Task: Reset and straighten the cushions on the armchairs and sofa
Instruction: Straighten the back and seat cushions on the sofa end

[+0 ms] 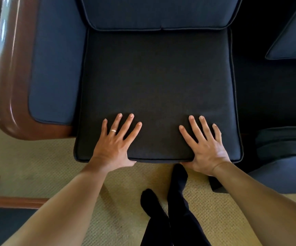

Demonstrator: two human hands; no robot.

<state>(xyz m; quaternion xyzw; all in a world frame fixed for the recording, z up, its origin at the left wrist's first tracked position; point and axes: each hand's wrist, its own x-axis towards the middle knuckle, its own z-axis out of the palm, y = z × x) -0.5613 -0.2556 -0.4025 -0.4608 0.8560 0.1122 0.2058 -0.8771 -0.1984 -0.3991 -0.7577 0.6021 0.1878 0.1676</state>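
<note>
Both hands lie flat on the front part of the seat cushion point(158, 89), palms down, fingers straight and spread, pointing toward the back of the chair. The left hand point(114, 144) wears a ring point(113, 130); its thumb hooks under the front edge of the cushion. The right hand point(205, 146) does the same at its side. Both forearms reach in from the bottom corners. The dark cushion sits on the armchair seat, nearly square, its front edge sticking out a little over the carpet point(42, 160). Its rear edge touches the back cushion point(159, 11). The blue padded armrest point(56, 64) is just beside it on the left
</note>
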